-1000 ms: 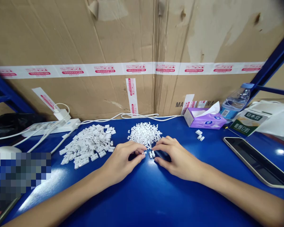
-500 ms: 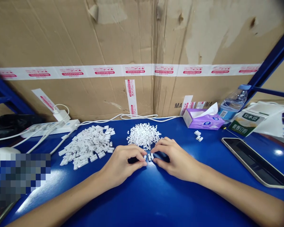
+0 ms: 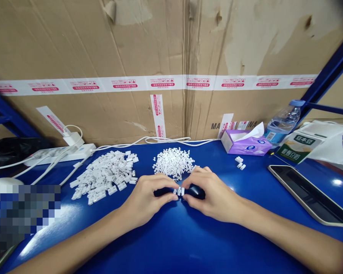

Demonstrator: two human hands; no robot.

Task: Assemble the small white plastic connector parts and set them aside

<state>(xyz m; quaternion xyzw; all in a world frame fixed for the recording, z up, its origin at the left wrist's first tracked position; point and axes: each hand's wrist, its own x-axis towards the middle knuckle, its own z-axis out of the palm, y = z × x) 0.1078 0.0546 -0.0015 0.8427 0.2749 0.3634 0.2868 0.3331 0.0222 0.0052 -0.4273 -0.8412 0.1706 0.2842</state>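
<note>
In the middle of the blue table, my left hand (image 3: 156, 194) and my right hand (image 3: 207, 194) face each other with fingertips pinched. Between them is a small white plastic connector (image 3: 179, 191) with dark slots. My left thumb and forefinger grip a tiny white piece at its left side, mostly hidden by the fingertips. My right thumb and forefinger grip another tiny white piece (image 3: 183, 191) against its right side. Just beyond the hands lies a heap of tiny white plastic pieces (image 3: 173, 161). Left of my left hand spreads a pile of white connectors (image 3: 107, 175).
A few white connectors (image 3: 240, 163) lie before a purple tissue pack (image 3: 246, 144). To the right are a phone (image 3: 311, 196), a water bottle (image 3: 284, 123) and a green-and-white carton (image 3: 298, 144). A power strip (image 3: 84, 151) with white cables sits back left, below the cardboard (image 3: 125, 45).
My hands have come slightly closer together, and the tiny end pieces now sit tight against the connector's sides. The view has shifted slightly; the piles look the same.
</note>
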